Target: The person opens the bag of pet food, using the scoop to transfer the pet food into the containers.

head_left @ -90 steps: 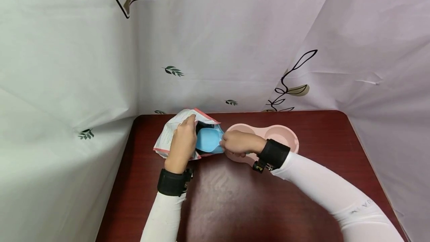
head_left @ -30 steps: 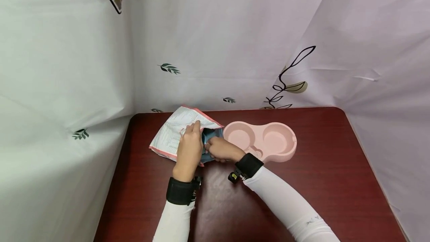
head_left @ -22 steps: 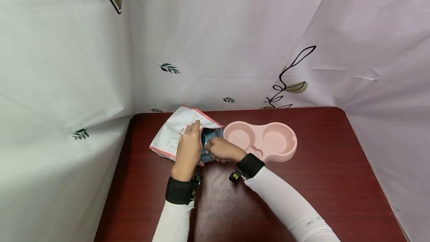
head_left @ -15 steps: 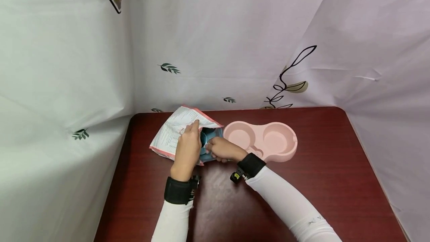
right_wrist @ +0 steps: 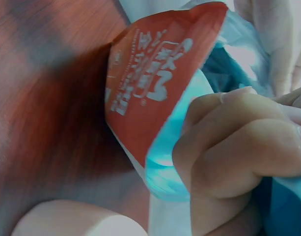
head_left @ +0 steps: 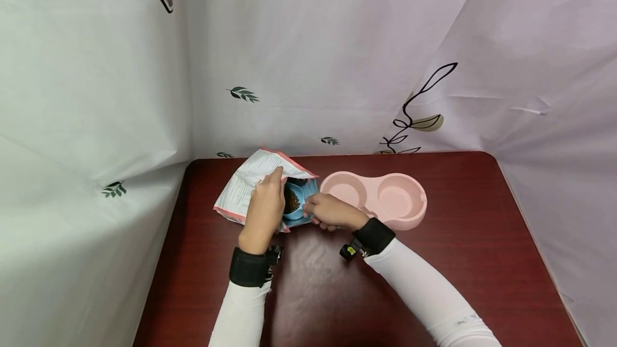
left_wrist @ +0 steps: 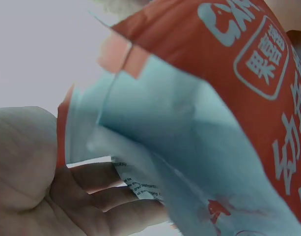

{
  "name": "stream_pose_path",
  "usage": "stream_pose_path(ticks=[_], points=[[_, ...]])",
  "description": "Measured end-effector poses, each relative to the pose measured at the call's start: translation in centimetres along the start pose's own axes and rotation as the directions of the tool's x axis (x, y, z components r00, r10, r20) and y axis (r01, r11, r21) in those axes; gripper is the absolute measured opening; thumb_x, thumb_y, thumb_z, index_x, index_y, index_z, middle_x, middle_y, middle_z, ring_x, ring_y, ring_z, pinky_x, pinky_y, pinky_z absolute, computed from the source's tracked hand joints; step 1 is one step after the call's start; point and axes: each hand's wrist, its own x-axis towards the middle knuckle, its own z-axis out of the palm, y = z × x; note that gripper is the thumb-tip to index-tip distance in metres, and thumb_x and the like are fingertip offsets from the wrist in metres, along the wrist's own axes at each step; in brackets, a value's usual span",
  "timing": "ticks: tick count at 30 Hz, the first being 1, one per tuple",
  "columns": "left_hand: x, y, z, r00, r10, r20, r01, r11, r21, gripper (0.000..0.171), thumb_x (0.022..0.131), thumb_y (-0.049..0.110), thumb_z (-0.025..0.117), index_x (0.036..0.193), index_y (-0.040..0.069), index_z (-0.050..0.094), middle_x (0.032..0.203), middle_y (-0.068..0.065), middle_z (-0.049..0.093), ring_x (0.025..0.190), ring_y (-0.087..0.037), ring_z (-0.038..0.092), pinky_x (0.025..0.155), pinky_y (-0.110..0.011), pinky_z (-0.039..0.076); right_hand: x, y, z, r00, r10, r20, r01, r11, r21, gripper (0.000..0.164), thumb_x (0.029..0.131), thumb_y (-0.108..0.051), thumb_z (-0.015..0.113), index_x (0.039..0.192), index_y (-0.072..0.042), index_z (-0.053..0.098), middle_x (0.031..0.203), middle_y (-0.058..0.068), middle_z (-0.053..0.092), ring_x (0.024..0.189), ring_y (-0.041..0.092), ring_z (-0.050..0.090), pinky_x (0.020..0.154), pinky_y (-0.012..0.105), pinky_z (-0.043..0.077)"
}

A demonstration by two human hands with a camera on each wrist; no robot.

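A white bag with red edging [head_left: 238,189] lies on its side at the table's left, its mouth facing right. My left hand [head_left: 264,205] grips the upper edge of that mouth; in the left wrist view, its fingers [left_wrist: 125,216] pass behind the bag's red and pale-blue side [left_wrist: 258,64]. Just inside the mouth sits a light-blue scoop [head_left: 300,195] with brown pellets of dry pet food [head_left: 291,202] in it. My right hand [head_left: 335,211] holds the scoop by its handle, which the curled fingers mostly hide. In the right wrist view these fingers [right_wrist: 233,147] bend beside the bag's opening.
Close to the right of the bag stands a pink double bowl [head_left: 370,189] with two round hollows. All of this rests on a dark red wooden table [head_left: 458,218]. White cloth [head_left: 337,58] printed with leaves hangs behind the table and along its sides.
Three seconds ago the scoop showed no pellets at the bag's mouth. It went deeper into the bag, and my right hand has since drawn it slightly back right, with brown pellets in it.
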Motion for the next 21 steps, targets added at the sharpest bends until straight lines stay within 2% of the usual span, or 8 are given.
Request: stream_pose_path(ticks=[8, 11, 14, 18, 21], points=[[0.5, -0.6, -0.7, 1.0, 0.012, 0.019, -0.011, 0.999, -0.032, 0.034, 0.109, 0.012, 0.053, 0.137, -0.006, 0.059, 0.121, -0.029, 0.07, 0.102, -0.046, 0.071, 0.081, -0.054, 0.059, -1.8, -1.0, -1.4, 0.999, 0.019, 0.031, -0.019, 1.0, 0.013, 0.036, 0.112, -0.022, 0.04, 0.104, 0.004, 0.063, 0.067, 0.0, 0.046, 0.048, 0.01, 0.031, 0.044, 0.025, 0.028], [0.6, -0.8, -0.8, 1.0, 0.016, 0.021, -0.015, 0.999, -0.037, 0.035, 0.109, 0.012, 0.052, 0.138, -0.006, 0.059, 0.122, -0.03, 0.07, 0.103, -0.045, 0.071, 0.081, -0.053, 0.06, -2.0, -1.4, -2.3, 0.996, 0.009, 0.084, -0.004, 0.998, -0.059, 0.037, 0.113, -0.021, 0.039, 0.105, 0.006, 0.063, 0.067, 0.001, 0.045, 0.048, 0.011, 0.031, 0.046, 0.026, 0.03], [0.7, -0.8, -0.8, 1.0, 0.02, 0.02, -0.019, 0.999, -0.043, 0.035, 0.109, 0.012, 0.052, 0.139, -0.006, 0.059, 0.122, -0.03, 0.07, 0.103, -0.044, 0.072, 0.081, -0.052, 0.06, -2.0, -2.3, -3.2, 0.99, 0.022, 0.136, 0.001, 0.986, -0.167, 0.037, 0.113, -0.021, 0.039, 0.099, 0.005, 0.062, 0.066, 0.001, 0.046, 0.046, 0.011, 0.032, 0.047, 0.027, 0.032], [0.7, -0.9, -0.7, 0.999, 0.02, 0.026, -0.018, 0.999, -0.05, 0.035, 0.109, 0.012, 0.051, 0.139, -0.006, 0.059, 0.121, -0.03, 0.07, 0.104, -0.044, 0.072, 0.081, -0.052, 0.06, -2.0, -3.8, -4.1, 0.983, 0.06, 0.172, -0.001, 0.947, -0.321, 0.038, 0.112, -0.022, 0.04, 0.083, -0.005, 0.057, 0.065, 0.001, 0.048, 0.046, 0.012, 0.034, 0.048, 0.027, 0.034], [0.7, -0.9, -0.7, 1.0, 0.011, 0.024, -0.01, 0.999, -0.042, 0.035, 0.11, 0.012, 0.051, 0.139, -0.005, 0.059, 0.121, -0.029, 0.07, 0.104, -0.043, 0.072, 0.082, -0.052, 0.06, -2.1, -4.7, -4.5, 0.982, 0.066, 0.177, 0.011, 0.915, -0.403, 0.038, 0.112, -0.021, 0.039, 0.08, -0.01, 0.056, 0.064, 0.001, 0.047, 0.047, 0.013, 0.035, 0.05, 0.028, 0.034]])
